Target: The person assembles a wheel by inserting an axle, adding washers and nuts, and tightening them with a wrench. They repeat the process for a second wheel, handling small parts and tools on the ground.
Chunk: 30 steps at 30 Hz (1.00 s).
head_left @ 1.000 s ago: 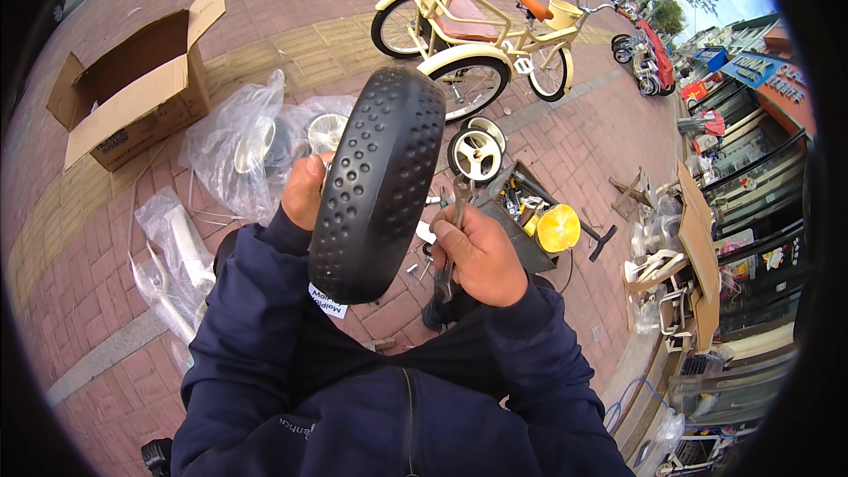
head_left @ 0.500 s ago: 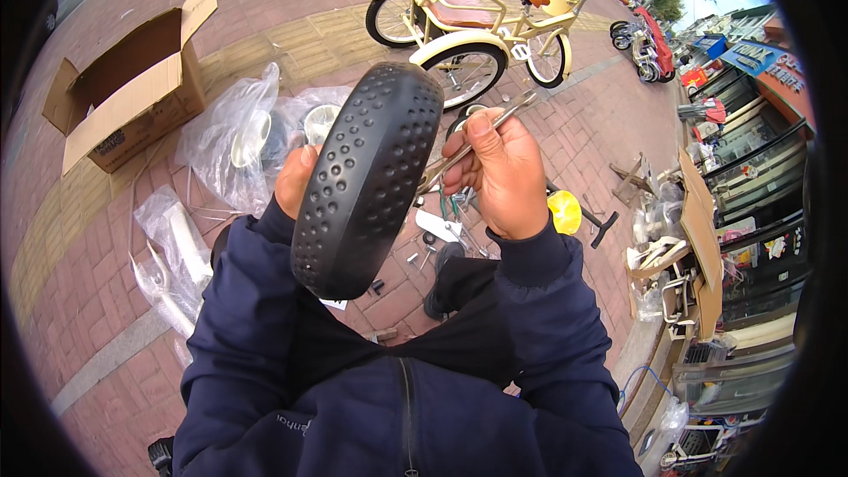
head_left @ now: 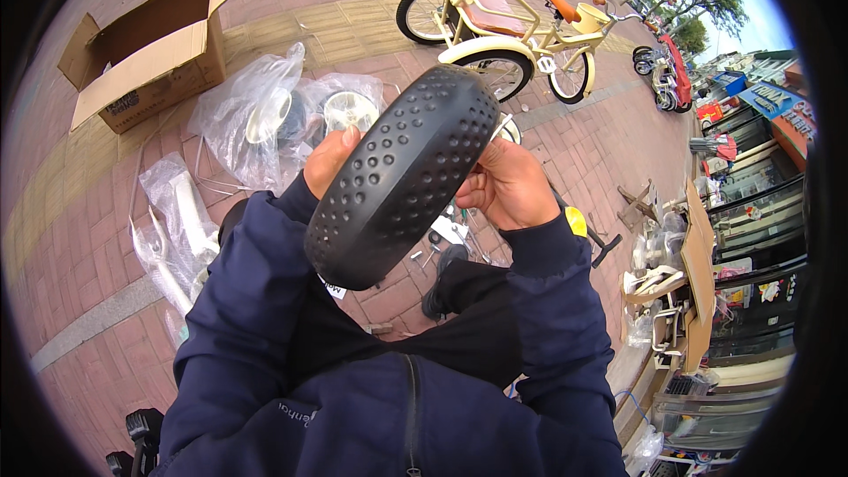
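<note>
A chunky black wheel tire (head_left: 397,181) with a dimpled tread is held up tilted in front of me, its side turned away. My left hand (head_left: 330,159) grips its left edge, thumb showing and the other fingers hidden behind. At the far side of the tire, to the right, my right hand (head_left: 508,184) is closed, its fingers curled against the rim side. A slim metal tool (head_left: 503,126) juts out a little above this hand; most of it is hidden by the hand and tire.
Small hardware and tools lie on the brick paving (head_left: 389,307) below. Plastic-wrapped wheels (head_left: 349,110) and wrapped pale parts (head_left: 181,216) lie left, near an open cardboard box (head_left: 163,79). A cream tricycle (head_left: 517,26) stands ahead. Frame parts and cardboard (head_left: 698,274) line the right.
The tire has moved right and tilted further. My right hand has come down and in behind its edge, so the metal tool, plainly seen before, is now mostly hidden. The view has shifted slightly.
</note>
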### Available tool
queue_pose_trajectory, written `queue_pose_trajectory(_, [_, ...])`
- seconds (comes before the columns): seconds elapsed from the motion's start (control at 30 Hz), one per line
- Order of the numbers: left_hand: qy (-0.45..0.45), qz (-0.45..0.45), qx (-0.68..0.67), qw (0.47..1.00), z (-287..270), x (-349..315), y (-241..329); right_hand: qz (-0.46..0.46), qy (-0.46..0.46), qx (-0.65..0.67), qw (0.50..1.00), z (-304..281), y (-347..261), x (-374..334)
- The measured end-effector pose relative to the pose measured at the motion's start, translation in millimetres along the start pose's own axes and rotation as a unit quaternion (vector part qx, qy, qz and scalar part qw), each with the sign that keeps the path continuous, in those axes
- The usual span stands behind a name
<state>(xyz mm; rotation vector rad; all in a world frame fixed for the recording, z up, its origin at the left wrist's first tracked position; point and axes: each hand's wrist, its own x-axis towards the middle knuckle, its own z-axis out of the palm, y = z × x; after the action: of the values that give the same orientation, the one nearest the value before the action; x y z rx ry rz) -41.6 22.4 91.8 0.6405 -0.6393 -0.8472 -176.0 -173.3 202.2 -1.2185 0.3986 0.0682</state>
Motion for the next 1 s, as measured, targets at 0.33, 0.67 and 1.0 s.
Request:
queue_pose_trajectory(0.33, [0.051, -0.024, 0.010, 0.998, -2.3, 10.5, -10.1, -0.113, 0.056, -0.168, 0.978, 17.6, -10.6, -14.0])
queue_pose_trajectory(0.67, [0.037, -0.027, 0.063, 0.997, -6.9, 13.5, -11.6, -0.212, 0.077, -0.275, 0.935, 34.9, -5.6, -26.5])
queue_pose_trajectory(1.0, [0.017, 0.095, 0.339, 0.936, -2.1, 12.9, 2.9, -0.357, 0.130, -0.465, 0.799, 57.8, 10.2, -41.1])
